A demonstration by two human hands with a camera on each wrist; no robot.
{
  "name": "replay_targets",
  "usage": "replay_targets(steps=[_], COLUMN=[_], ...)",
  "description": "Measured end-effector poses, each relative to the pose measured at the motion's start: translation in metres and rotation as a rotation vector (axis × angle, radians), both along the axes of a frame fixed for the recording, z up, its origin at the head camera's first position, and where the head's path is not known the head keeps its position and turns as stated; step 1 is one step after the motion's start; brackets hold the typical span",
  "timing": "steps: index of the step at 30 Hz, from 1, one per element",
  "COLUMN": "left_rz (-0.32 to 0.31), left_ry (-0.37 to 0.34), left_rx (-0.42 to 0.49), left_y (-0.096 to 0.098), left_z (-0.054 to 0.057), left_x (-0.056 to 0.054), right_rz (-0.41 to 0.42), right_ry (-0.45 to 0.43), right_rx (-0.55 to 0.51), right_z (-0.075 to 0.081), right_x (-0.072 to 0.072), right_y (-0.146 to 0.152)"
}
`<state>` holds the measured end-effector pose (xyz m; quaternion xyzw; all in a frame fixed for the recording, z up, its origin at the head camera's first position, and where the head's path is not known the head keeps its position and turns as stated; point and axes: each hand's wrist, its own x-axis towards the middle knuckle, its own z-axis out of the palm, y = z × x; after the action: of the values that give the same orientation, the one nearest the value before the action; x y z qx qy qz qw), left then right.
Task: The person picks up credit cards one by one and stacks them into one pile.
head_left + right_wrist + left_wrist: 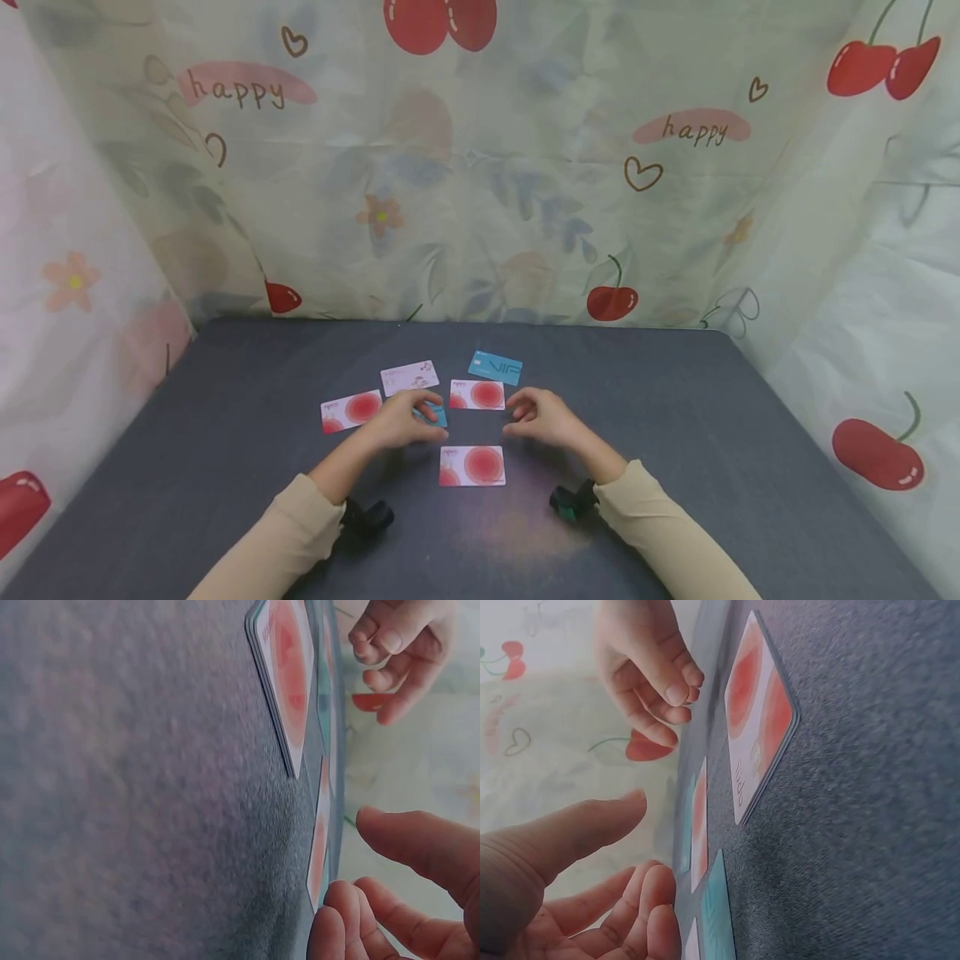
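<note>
My left hand (407, 418) hovers over a blue card (441, 415), its fingers loosely bent and holding nothing. My right hand (546, 418) is just right of a white card with red circles (477, 395), thumb and fingers apart with nothing between them. Closer to me lies a small stack of cards (472, 466), topped by another red-circle card; the wrist views show its layered edge (769, 776). A pale pink card (409, 377) and a red-circle card (350, 411) lie around the left hand. Behind the middle card is a blue card with large letters (495, 367).
The cards lie on a dark grey cloth-like table top (660, 400). A patterned curtain (480, 192) with cherries and hearts hangs behind it and along both sides. Black wrist devices (367, 518) sit under both forearms.
</note>
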<state>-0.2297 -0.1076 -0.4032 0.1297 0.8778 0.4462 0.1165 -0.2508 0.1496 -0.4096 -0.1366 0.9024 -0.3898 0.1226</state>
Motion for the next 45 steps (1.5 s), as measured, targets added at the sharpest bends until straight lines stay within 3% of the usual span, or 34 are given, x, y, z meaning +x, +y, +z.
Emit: replay_targets(steps=[7, 16, 24, 40, 44, 45], left_rz=[0.034, 0.106, 0.132, 0.136, 0.146, 0.148], left_ry=[0.021, -0.026, -0.003, -0.059, -0.053, -0.049], left_rx=[-0.027, -0.023, -0.058, -0.126, -0.134, -0.135], left_y=[0.006, 0.015, 0.019, 0.028, 0.029, 0.029], left_z=[-0.002, -0.002, -0.007, -0.009, -0.011, -0.012], left_x=[-0.014, -0.029, -0.045, -0.059, -0.061, -0.061], right_rz=[-0.023, -0.072, -0.086, -0.098, -0.082, -0.055], right_ry=[0.025, 0.032, 0.044, 0.012, 0.003, 0.026], right_rx=[-0.007, -0.007, 0.011, 0.070, 0.055, 0.032], right_z=[-0.001, -0.002, -0.005, -0.010, -0.017, -0.027], right_x=[-0.010, -0.026, -0.038, -0.052, -0.060, -0.068], right_y=[0.000, -0.004, -0.005, -0.012, -0.010, -0.006])
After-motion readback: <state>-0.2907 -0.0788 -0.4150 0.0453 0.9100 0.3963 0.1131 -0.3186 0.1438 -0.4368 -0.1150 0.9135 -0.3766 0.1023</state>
